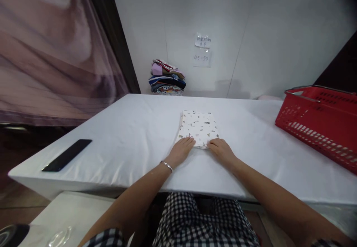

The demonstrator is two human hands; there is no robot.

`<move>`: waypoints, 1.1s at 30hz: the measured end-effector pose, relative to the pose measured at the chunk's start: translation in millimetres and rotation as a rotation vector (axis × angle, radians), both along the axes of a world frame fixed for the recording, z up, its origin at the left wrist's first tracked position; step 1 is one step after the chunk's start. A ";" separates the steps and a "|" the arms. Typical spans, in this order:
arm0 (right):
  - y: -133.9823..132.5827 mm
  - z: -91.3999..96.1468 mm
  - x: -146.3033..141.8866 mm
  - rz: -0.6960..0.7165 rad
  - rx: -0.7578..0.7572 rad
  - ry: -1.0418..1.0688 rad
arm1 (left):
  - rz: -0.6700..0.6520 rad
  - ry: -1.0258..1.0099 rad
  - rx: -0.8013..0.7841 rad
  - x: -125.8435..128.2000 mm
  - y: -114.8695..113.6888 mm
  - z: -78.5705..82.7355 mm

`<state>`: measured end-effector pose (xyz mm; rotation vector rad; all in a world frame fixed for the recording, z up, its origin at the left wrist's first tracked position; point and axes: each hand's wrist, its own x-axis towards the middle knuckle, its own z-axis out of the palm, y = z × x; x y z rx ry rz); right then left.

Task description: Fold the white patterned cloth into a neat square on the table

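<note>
A folded white cloth with small coloured prints (pixel 198 126) lies flat in the middle of the white table (pixel 134 135). My left hand (pixel 181 151) rests at its near left corner, fingers stretched flat and touching the edge. My right hand (pixel 221 149) lies at the near right corner, fingers also flat against the cloth's edge. Neither hand grips anything. A thin bracelet sits on my left wrist.
A red plastic basket (pixel 320 120) stands at the table's right side. A dark phone (pixel 67 155) lies near the left front edge. A pile of folded clothes (pixel 166 77) sits against the white wall at the back. A low white surface (pixel 69 213) is at lower left.
</note>
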<state>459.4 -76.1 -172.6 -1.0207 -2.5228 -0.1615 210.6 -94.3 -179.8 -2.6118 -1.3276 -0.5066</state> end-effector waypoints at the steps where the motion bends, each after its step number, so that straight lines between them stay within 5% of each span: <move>1: -0.4 1.4 -0.9 0.001 -0.004 0.001 | 0.019 -0.037 -0.021 1.8 -0.9 5.0; 8: -1.9 4.5 -6.6 -0.011 -0.002 -0.003 | 0.212 -0.176 -0.088 19.9 23.0 38.3; 13: -5.6 15.9 -4.5 0.010 -0.135 0.081 | 0.389 -0.080 -0.302 17.2 39.1 22.5; 20: 30.3 47.0 -36.8 -0.075 -0.365 0.231 | 0.405 -0.090 -0.295 16.2 38.8 13.5; 25: 45.5 32.2 -51.2 -0.102 -0.542 -0.121 | 0.421 -0.106 -0.315 14.6 38.2 13.4; 33: 44.0 14.1 -48.4 -0.114 -0.537 -0.139 | 0.468 -0.111 -0.337 17.3 64.7 31.2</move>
